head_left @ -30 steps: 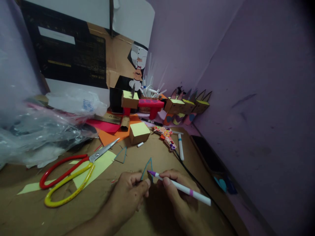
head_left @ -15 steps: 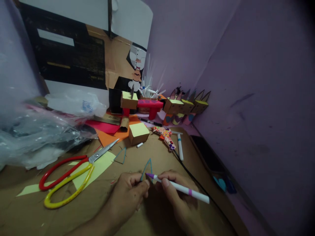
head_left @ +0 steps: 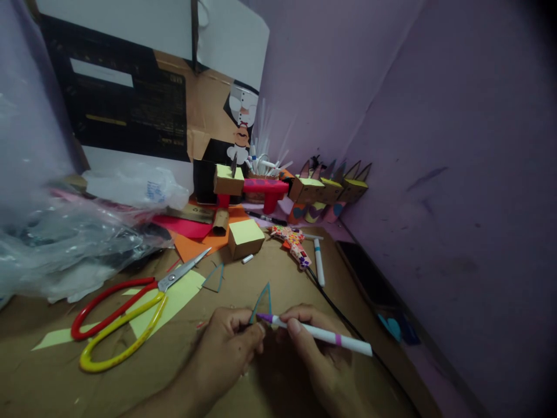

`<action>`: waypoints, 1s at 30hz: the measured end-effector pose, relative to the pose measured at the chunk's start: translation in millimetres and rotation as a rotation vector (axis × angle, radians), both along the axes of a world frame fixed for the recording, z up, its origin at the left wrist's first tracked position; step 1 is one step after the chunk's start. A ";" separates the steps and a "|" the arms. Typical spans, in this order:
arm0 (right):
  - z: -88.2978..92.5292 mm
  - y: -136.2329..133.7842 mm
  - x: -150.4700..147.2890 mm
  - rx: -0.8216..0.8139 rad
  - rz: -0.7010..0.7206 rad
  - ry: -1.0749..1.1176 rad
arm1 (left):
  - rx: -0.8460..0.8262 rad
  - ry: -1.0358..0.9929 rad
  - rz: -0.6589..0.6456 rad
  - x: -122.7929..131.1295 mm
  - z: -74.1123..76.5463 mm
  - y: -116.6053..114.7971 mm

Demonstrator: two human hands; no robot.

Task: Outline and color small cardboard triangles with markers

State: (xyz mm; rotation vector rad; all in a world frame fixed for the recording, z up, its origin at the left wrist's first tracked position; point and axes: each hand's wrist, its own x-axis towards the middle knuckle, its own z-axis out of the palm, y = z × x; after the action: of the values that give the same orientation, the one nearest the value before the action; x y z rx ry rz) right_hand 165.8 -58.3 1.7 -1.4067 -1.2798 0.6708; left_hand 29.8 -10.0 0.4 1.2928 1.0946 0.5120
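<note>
Between thumb and fingers, my left hand [head_left: 235, 339] pinches the base of a small cardboard triangle [head_left: 263, 302] edged in blue-green. My right hand [head_left: 317, 342] grips a white marker [head_left: 331, 335] with a purple band, its purple tip against or just over the triangle's lower part. A second triangle [head_left: 214, 278] with the same edging lies beyond my left hand. To the left rest scissors [head_left: 167, 284] with one red and one yellow handle, their blades apart, on top of pale yellow paper [head_left: 176, 305]. A small box [head_left: 246, 239] with a yellow top stands further back.
A flower-patterned glue gun [head_left: 292, 241] lies at right, its black cord running toward me past my right hand. Near it are another marker [head_left: 319, 262] and a dark phone-like slab [head_left: 365, 273]. Plastic bags [head_left: 87, 232] crowd the left; cardboard animal figures [head_left: 331, 190] line the back.
The marker's tip has shifted slightly down and left on the triangle. Both hands keep their holds, and the view has moved slightly.
</note>
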 end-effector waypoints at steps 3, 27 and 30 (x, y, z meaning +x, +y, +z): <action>-0.3 0.1 0.2 0.011 0.022 -0.005 | 0.001 -0.002 0.001 -0.4 1.9 -0.1; -0.5 6.1 5.2 0.025 -0.055 0.037 | -0.034 0.033 0.008 1.1 8.9 -1.1; -0.8 4.6 4.9 -0.002 -0.041 0.040 | -0.036 0.026 0.011 0.9 9.1 -1.5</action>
State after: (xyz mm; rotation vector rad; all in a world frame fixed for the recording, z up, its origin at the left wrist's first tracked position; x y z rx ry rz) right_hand 170.7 -53.7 0.9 -1.4108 -1.2167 0.6695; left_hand 30.7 -11.5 9.5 1.2659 1.1289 0.4829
